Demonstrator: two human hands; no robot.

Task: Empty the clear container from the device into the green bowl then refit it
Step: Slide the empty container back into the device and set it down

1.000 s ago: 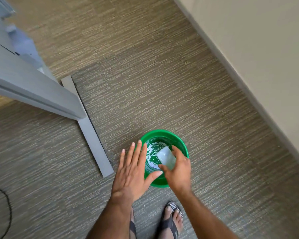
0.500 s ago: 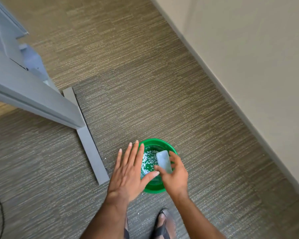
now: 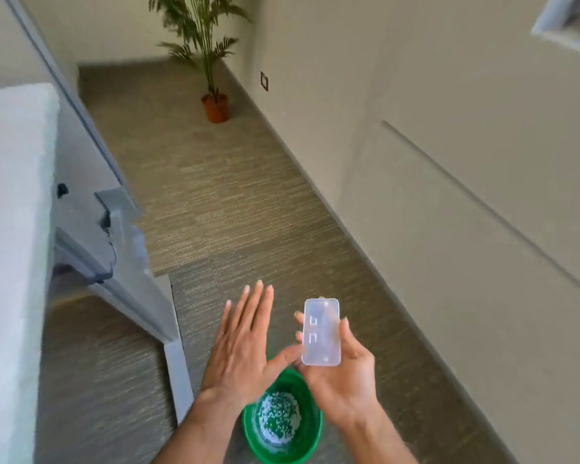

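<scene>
The clear container (image 3: 321, 331) is a small rectangular plastic box, held up above the floor in my right hand (image 3: 344, 373) with its flat base facing me. My left hand (image 3: 245, 343) is flat with its fingers spread, its thumb touching the container's lower left corner. Below both hands the green bowl (image 3: 307, 440) sits on the carpet, with small white bits (image 3: 278, 415) lying in its bottom. The device is not clearly in view.
A grey desk leg and foot (image 3: 178, 370) stand on the carpet left of the bowl, under a white tabletop (image 3: 10, 229). A beige wall (image 3: 466, 229) runs along the right. A potted plant (image 3: 215, 105) stands far down the carpeted aisle.
My right hand has lifted the container out of the bowl and turned its base toward me. The view has tilted up, showing the aisle and plant.
</scene>
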